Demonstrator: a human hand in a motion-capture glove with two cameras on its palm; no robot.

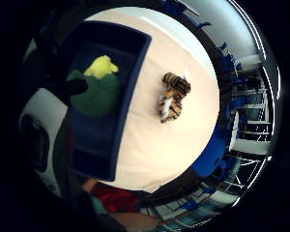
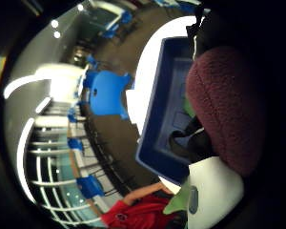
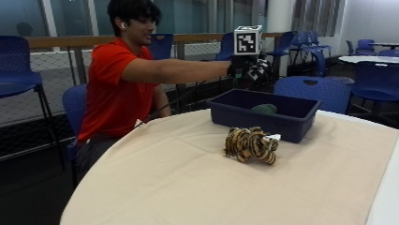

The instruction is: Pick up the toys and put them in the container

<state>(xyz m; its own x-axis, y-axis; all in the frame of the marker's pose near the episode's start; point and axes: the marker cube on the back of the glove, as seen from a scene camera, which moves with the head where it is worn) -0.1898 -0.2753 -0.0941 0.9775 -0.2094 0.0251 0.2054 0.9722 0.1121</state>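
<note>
The gloved right hand [image 3: 249, 68] hangs in the air above the far side of the blue bin [image 3: 293, 123], arm stretched out from the seated person. In the thumb-side palm view a dark red plush toy [image 2: 224, 107] fills the space right against the palm, with the bin's floor showing past it. It looks as though the hand is curled round this toy, but the fingers themselves do not show clearly enough in any view to say so for certain.

The relation that matters: the bin lies straight below the fingers, its open top facing up at them. The little-finger-side view looks down into it and shows a green and yellow toy [image 1: 97, 87] already lying on the bin's floor, directly under the hand. So the red toy, if held, has only to go down and be let go; no sideways travel seems needed.

A striped tiger toy [image 3: 251, 144] lies on the tan-covered worktop [image 3: 187, 187], outside the bin, just beside its near wall. From the fingers it is down and back toward the person's side, past the bin's near rim. Its long axis runs roughly along that wall. It is probably the next one to fetch.
</note>
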